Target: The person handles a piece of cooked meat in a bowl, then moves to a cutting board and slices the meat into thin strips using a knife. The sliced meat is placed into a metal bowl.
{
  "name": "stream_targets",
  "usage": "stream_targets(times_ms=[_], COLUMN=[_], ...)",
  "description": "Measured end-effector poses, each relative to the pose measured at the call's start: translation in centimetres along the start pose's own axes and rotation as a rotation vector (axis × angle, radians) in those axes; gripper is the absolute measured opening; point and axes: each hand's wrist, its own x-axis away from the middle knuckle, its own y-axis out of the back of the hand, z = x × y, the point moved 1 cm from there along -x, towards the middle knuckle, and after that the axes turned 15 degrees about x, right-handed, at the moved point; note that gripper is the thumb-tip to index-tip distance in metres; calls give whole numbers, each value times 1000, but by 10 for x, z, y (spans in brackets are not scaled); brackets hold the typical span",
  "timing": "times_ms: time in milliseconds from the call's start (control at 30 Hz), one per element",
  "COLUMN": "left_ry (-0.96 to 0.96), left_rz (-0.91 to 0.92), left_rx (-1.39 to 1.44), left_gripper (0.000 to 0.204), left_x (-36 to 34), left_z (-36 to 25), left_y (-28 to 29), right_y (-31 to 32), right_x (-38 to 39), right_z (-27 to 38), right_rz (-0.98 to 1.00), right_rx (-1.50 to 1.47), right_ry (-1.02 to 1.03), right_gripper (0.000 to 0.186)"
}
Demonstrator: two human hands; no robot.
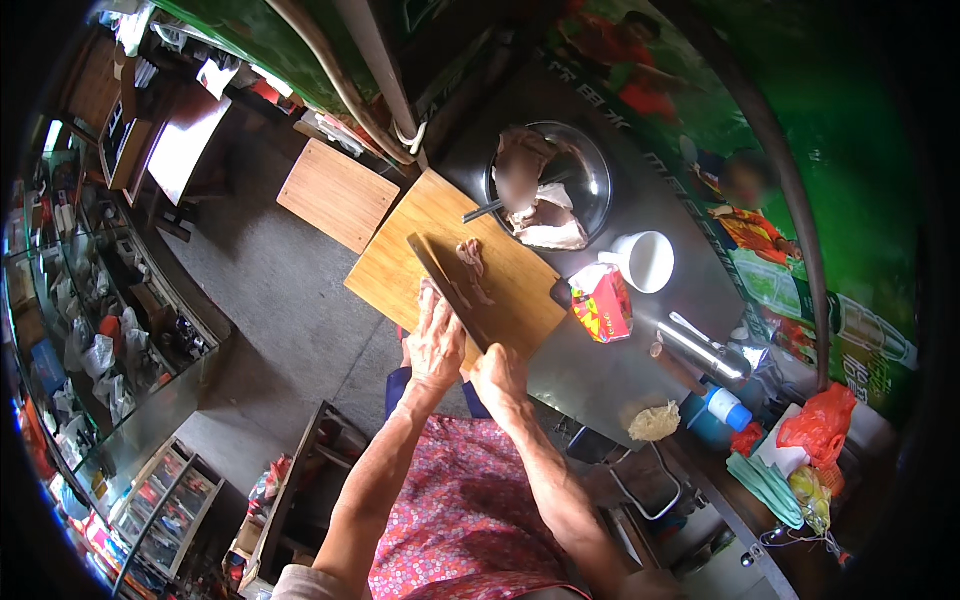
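Note:
My right hand (498,378) is closed round the handle of a kitchen knife (445,285), whose long dark blade slants up and left across a wooden cutting board (390,265). Close against the blade's left side, my left hand (435,342) has its fingers together, the tips pressed on a small pinkish piece of meat that they mostly hide. Thin strips of cut meat (472,262) lie on the board just right of the blade. Beyond the board, a large dark round dish (598,185) holds bigger pieces of pale meat (553,222), with a dark handle sticking out over its left rim.
Right of the board, a white mug (648,262), a red and yellow packet (603,305) and a shiny metal cylinder (705,352) stand on the metal table (590,385). A red plastic bag (818,425) lies farther right. A wooden stool (337,195) is beyond the board's left edge.

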Motion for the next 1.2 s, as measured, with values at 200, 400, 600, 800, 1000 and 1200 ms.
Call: stream_targets(times_ms=[200,400,600,800,1000,1200], left_ry=[58,-8,-22,-11,0,12], left_rz=[-91,-160,-108,-102,-7,-90], left_rx=[66,55,-41,-62,-7,51], left_gripper=[29,18,29,34,41,38], left_x=[-1,-1,-9,-6,0,-2], left_z=[12,6,1,2,10,5], left_y=[-2,2,5,0,-3,-6], right_y=[20,28,23,34,22,20], right_x=[32,26,48,55,53,14], right_z=[-32,-35,-44,-42,-46,-6], right_rz=[51,-18,55,63,88,82], right_rx=[13,-15,22,92,114,93], right_ry=[-109,-113,-10,-24,-31,51], right_gripper=[26,40,19,16,15,18])
